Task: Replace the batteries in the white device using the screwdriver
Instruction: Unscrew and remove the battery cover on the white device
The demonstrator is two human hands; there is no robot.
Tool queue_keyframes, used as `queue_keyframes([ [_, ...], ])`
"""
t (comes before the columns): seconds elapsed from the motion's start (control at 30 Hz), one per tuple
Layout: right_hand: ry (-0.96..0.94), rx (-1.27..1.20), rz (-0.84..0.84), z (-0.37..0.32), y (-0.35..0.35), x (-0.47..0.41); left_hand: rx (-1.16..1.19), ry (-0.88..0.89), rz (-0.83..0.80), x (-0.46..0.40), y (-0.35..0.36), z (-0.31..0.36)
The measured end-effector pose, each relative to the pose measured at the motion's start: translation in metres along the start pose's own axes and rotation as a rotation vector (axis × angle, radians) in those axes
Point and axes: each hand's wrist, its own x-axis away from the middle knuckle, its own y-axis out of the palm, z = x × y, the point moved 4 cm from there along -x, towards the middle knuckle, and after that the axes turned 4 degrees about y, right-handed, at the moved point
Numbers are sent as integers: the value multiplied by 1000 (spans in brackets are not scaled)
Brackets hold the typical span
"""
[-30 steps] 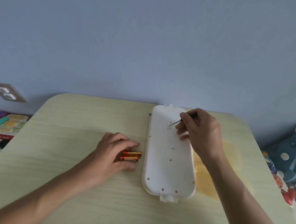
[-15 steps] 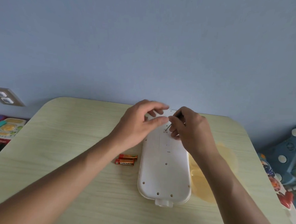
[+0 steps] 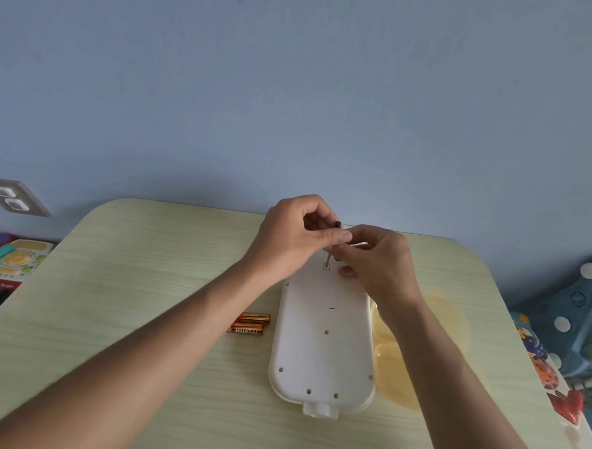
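1. Two hands meet over the far end of the white device (image 3: 323,332). The left hand (image 3: 292,239) is curled over the dark handle top of the screwdriver (image 3: 330,246), thumb and fingers pinching it. The right hand (image 3: 380,263) pinches lower down near the shaft, fingertips closed on the tool.

2. Screwdriver stands close to upright, slightly tilted, and its thin metal tip drops into a small recess near the device's far end. That looks like the screw of the battery cover, though the screw itself is too small to make out.

3. White device lies flat, back side up, on the pale wooden table (image 3: 146,302), long axis running away from the person. Small holes dot its back. The cover looks shut, with no open compartment showing.

4. Just left of the device, near but not touching it, the batteries (image 3: 248,323) lie side by side in orange wrappers. Nobody is holding them. Whether they are the fresh set I cannot tell.

5. Right of the device, partly under the right forearm, sits a translucent yellow plastic piece (image 3: 429,334), touching or just beside the device's edge.

6. My read on progress: early. The unscrewing is the step in hand. Opening the cover, swapping the cells and screwing it shut again all appear yet to be done.
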Motion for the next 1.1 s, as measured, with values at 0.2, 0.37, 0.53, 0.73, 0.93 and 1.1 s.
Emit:
queue_keyframes([
  [0.2, -4, -11, -73, 2, 1, 0, 65, 47, -47, 1, -2, 1],
  [0.37, 14, -52, -14, 2, 0, -1, 35, 35, -1, 1, 1, 2],
  [0.53, -19, -5, -59, 3, 2, 2, 82, 21, 0, 2, -2, -1],
  [0.73, -46, -16, -33, -2, 5, 5, 50, 37, -16, 1, 2, 5],
  [0.93, -24, 27, -66, -1, 5, 5, 54, 16, 56, 2, -1, 4],
  [1.1, 0, -40, -13, 1, 2, 5, 31, 32, 20, 5, 4, 7],
])
